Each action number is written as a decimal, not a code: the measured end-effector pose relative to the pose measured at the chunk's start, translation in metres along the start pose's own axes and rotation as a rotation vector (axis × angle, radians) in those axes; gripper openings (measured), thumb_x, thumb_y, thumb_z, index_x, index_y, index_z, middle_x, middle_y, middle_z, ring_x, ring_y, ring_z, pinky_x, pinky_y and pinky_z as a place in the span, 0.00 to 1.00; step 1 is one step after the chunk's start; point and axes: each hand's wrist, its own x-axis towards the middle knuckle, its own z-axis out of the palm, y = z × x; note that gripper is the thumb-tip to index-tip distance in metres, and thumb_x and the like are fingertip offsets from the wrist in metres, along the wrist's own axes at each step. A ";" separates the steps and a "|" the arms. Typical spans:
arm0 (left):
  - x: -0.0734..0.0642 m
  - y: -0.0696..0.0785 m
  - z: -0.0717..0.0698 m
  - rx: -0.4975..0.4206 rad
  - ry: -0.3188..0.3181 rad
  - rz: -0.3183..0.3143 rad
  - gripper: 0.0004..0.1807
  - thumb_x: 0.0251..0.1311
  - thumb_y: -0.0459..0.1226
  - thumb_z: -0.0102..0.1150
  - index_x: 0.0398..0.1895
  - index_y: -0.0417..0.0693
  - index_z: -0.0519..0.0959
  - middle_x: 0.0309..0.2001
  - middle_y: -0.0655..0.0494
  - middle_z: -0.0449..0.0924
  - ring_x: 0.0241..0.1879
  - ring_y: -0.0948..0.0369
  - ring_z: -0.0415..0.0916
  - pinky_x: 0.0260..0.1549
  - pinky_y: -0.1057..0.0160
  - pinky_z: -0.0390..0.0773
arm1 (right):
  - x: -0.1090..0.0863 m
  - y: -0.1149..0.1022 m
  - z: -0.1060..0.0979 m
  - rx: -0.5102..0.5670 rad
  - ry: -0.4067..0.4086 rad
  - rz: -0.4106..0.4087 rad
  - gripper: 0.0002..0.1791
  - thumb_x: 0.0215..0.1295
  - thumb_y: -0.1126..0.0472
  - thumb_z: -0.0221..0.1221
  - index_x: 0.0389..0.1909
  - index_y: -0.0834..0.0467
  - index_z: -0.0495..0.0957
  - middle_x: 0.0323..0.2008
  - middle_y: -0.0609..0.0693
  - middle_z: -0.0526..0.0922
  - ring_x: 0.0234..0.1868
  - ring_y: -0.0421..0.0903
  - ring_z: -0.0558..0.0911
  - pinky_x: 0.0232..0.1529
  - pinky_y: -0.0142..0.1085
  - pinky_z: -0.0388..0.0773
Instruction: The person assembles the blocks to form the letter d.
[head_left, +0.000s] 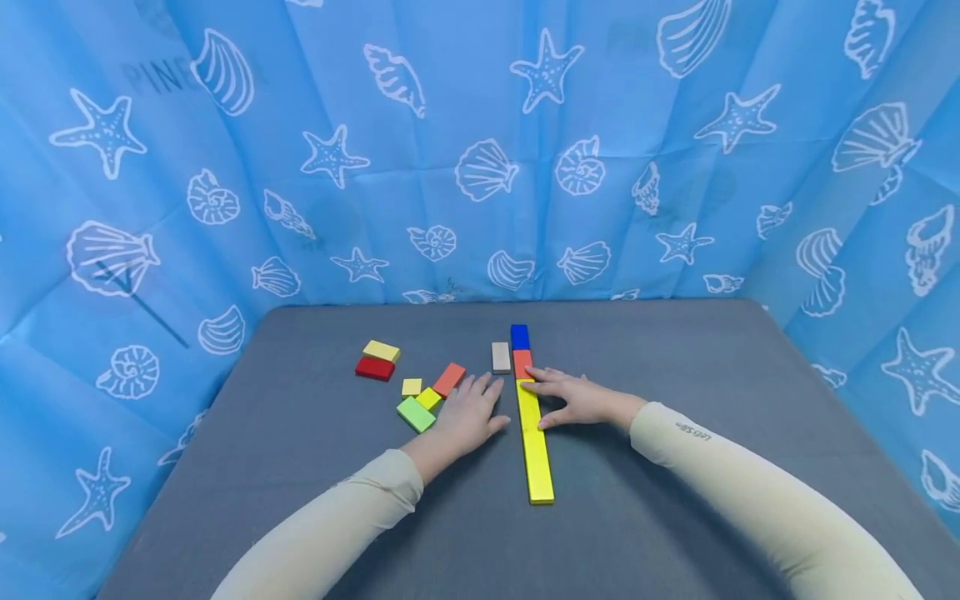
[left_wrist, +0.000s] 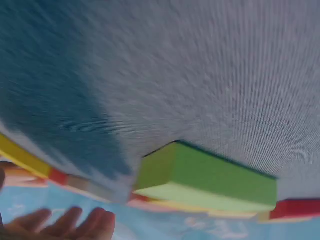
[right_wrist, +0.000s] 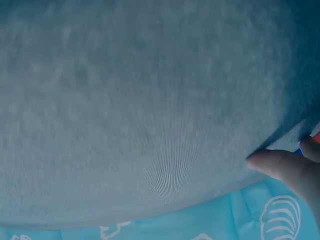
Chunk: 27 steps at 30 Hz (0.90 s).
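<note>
A straight row runs away from me: a long yellow piece, a red-orange block and a blue block at the far end. My right hand reaches in from the right, fingers fairly straight, fingertips over the yellow and red-orange pieces, thumb along the yellow piece's right edge. Left of the row, my left hand is spread palm down with nothing in its grasp. Its fingertips are close to a second red-orange block. A light green block lies beside that hand.
A grey-beige block stands left of the row's far part. Two small yellow blocks, one a cube-like piece, sit near the green block. Farther left, a pale yellow block and a red block lie together. A blue curtain borders the grey table.
</note>
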 end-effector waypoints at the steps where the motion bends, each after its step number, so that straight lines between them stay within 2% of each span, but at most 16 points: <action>1: 0.006 -0.002 0.000 -0.016 0.011 -0.013 0.38 0.64 0.54 0.58 0.73 0.50 0.62 0.71 0.46 0.62 0.69 0.47 0.59 0.64 0.48 0.62 | 0.000 0.000 0.001 -0.005 0.006 0.005 0.43 0.61 0.42 0.64 0.73 0.53 0.61 0.76 0.54 0.49 0.75 0.61 0.47 0.60 0.74 0.39; 6: 0.032 -0.007 0.004 -0.048 0.022 -0.042 0.36 0.69 0.50 0.53 0.76 0.53 0.56 0.73 0.43 0.56 0.70 0.44 0.56 0.65 0.49 0.61 | 0.000 0.001 0.002 0.012 0.017 0.012 0.42 0.60 0.43 0.65 0.72 0.53 0.62 0.76 0.54 0.50 0.75 0.61 0.46 0.59 0.75 0.37; 11: 0.051 -0.010 0.010 0.010 0.000 -0.063 0.35 0.69 0.54 0.49 0.76 0.59 0.55 0.74 0.41 0.53 0.71 0.41 0.53 0.64 0.46 0.61 | 0.000 -0.002 0.003 0.040 0.020 0.002 0.42 0.60 0.43 0.64 0.72 0.54 0.63 0.76 0.54 0.50 0.75 0.62 0.46 0.59 0.75 0.35; 14: 0.056 -0.013 0.014 0.056 -0.024 -0.056 0.35 0.69 0.56 0.48 0.76 0.62 0.55 0.75 0.44 0.52 0.71 0.42 0.51 0.65 0.45 0.59 | 0.000 -0.002 0.006 0.049 0.032 -0.005 0.41 0.60 0.44 0.65 0.72 0.54 0.63 0.76 0.54 0.51 0.75 0.61 0.46 0.59 0.75 0.35; 17: 0.057 -0.018 0.015 0.080 -0.036 -0.024 0.34 0.69 0.56 0.47 0.75 0.62 0.58 0.75 0.47 0.52 0.72 0.44 0.51 0.65 0.43 0.58 | -0.001 -0.003 0.008 0.057 0.042 -0.009 0.41 0.60 0.44 0.65 0.72 0.54 0.64 0.76 0.54 0.51 0.75 0.61 0.46 0.59 0.75 0.34; 20: 0.055 -0.024 0.012 0.075 -0.015 0.023 0.30 0.69 0.54 0.49 0.72 0.59 0.65 0.73 0.48 0.57 0.71 0.46 0.55 0.64 0.42 0.59 | -0.001 -0.003 0.008 0.058 0.034 -0.001 0.41 0.60 0.44 0.65 0.72 0.53 0.63 0.76 0.53 0.51 0.75 0.60 0.46 0.59 0.75 0.35; 24: 0.055 -0.032 0.010 0.059 0.073 0.055 0.24 0.67 0.54 0.54 0.61 0.54 0.78 0.64 0.50 0.72 0.66 0.47 0.65 0.60 0.43 0.65 | -0.001 -0.002 0.007 0.053 0.030 0.009 0.41 0.60 0.44 0.65 0.72 0.52 0.64 0.76 0.52 0.51 0.75 0.59 0.46 0.59 0.75 0.35; 27: 0.057 -0.032 0.010 0.040 0.118 0.050 0.24 0.64 0.54 0.56 0.59 0.54 0.80 0.57 0.50 0.79 0.61 0.47 0.71 0.56 0.43 0.68 | -0.001 -0.001 0.006 0.051 0.035 0.013 0.41 0.60 0.43 0.65 0.72 0.52 0.64 0.76 0.52 0.51 0.75 0.59 0.46 0.59 0.75 0.36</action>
